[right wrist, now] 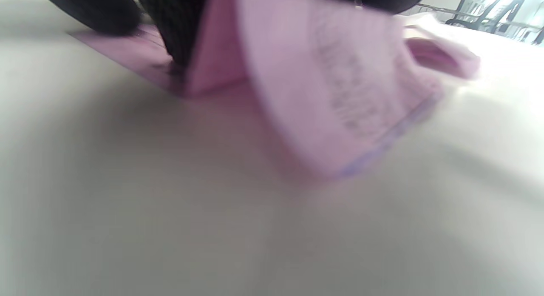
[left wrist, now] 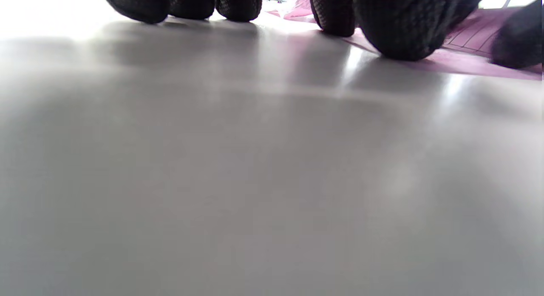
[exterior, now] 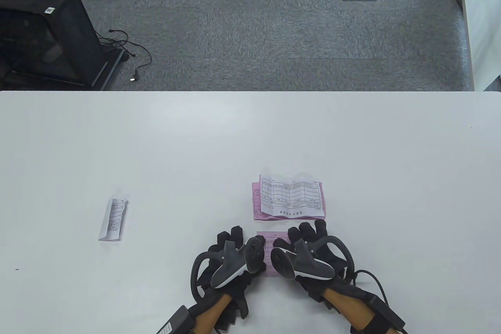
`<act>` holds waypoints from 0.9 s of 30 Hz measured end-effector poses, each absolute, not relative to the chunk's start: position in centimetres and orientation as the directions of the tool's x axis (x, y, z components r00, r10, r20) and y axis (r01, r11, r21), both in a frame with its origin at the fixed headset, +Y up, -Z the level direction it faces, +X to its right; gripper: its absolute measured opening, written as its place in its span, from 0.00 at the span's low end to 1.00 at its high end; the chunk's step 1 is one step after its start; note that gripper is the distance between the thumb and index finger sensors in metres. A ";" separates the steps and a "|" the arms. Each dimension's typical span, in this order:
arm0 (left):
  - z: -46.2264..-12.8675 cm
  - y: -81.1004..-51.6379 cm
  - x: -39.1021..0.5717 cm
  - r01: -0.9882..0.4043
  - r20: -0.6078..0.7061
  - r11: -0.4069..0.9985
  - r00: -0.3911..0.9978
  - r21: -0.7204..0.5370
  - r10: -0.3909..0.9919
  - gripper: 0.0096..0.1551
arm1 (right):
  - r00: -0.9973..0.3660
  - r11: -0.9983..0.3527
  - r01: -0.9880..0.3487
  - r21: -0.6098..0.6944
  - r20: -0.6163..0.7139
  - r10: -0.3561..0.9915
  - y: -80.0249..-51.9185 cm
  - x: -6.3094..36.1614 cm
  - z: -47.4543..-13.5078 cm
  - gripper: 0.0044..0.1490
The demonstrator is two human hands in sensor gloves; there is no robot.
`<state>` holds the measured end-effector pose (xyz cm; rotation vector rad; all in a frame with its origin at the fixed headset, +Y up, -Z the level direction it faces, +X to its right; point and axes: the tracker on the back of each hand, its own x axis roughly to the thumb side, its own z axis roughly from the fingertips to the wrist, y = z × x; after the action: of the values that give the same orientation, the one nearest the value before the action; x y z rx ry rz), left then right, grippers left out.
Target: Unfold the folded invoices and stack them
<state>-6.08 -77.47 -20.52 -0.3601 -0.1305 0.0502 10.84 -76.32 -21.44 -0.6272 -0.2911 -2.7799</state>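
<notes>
Near the table's front edge, both gloved hands cover a pink printed paper invoice (exterior: 269, 241).

Left hand (exterior: 231, 255) fingertips (left wrist: 399, 28) press its edge flat; right hand (exterior: 309, 251) lifts a blurred flap (right wrist: 331, 83), its grip hidden by trackers.

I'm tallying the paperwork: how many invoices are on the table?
4, possibly more hidden: a folded white invoice at the left, a white sheet on a pink sheet in the stack, and a pink invoice under both hands.
</notes>
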 end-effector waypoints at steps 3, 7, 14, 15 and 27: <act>-20.5 -77.5 -6.1 -0.024 0.119 0.935 0.990 -0.354 0.071 0.40 | -0.893 -0.941 0.298 0.162 0.394 -0.215 -76.3 13.2 -21.8 0.39; -20.5 -77.5 -6.1 -0.025 0.119 0.935 0.990 -0.354 0.071 0.40 | -0.918 -0.941 0.287 0.182 0.334 -0.215 -76.4 16.2 -22.2 0.39; -20.6 -77.5 -6.2 -0.026 0.114 0.933 0.991 -0.359 0.071 0.40 | -0.949 -0.951 0.229 0.207 0.264 -0.171 -76.6 19.1 -22.3 0.39; -20.5 -77.6 -6.2 -0.029 0.112 0.932 0.991 -0.361 0.074 0.40 | -0.956 -0.954 0.207 0.217 0.253 -0.149 -76.7 19.3 -22.4 0.39; -20.5 -77.5 -6.2 -0.017 0.119 0.930 0.991 -0.368 0.065 0.40 | -0.969 -0.997 0.054 0.058 0.243 -0.038 -73.8 17.3 -21.6 0.39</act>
<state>-6.24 -77.55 -20.46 -0.3749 -0.1297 0.0416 17.29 -73.81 -21.57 -0.3776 -0.0995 -3.0707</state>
